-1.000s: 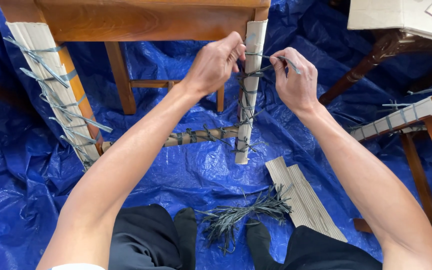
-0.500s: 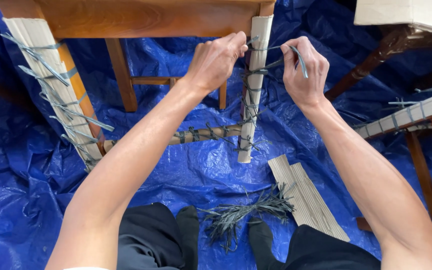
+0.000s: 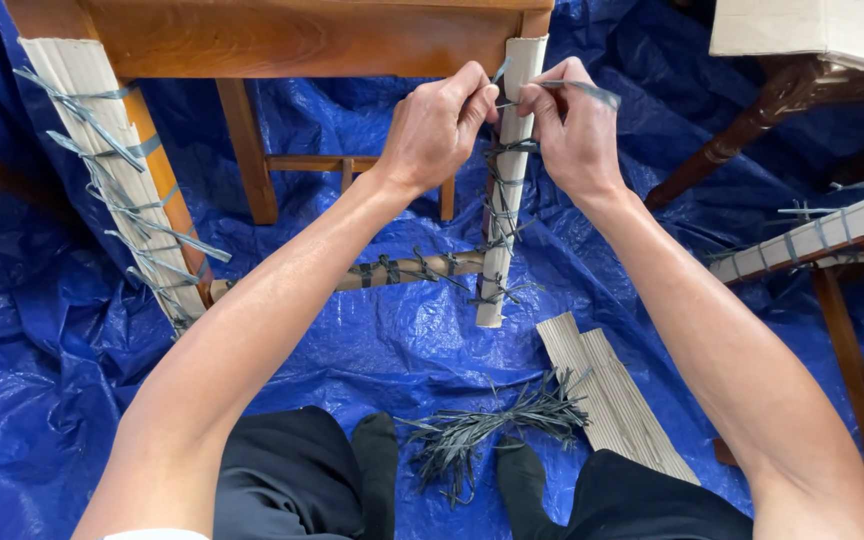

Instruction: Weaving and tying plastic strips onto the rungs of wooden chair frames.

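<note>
Over a blue tarp [image 3: 372, 340] on the floor, both hands meet at upper centre, left hand [image 3: 437, 130] and right hand [image 3: 577, 135] pinching a tie strip [image 3: 577, 88] that crosses the upright, cardboard-wrapped table leg [image 3: 510, 190].

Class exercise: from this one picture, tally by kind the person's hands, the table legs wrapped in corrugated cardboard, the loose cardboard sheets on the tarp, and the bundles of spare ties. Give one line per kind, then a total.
Hands: 2, left hand and right hand
Cardboard-wrapped table legs: 2, near leg and far-left leg
Loose cardboard sheet on the blue tarp: 1
Bundle of ties: 1
Total: 6
</note>
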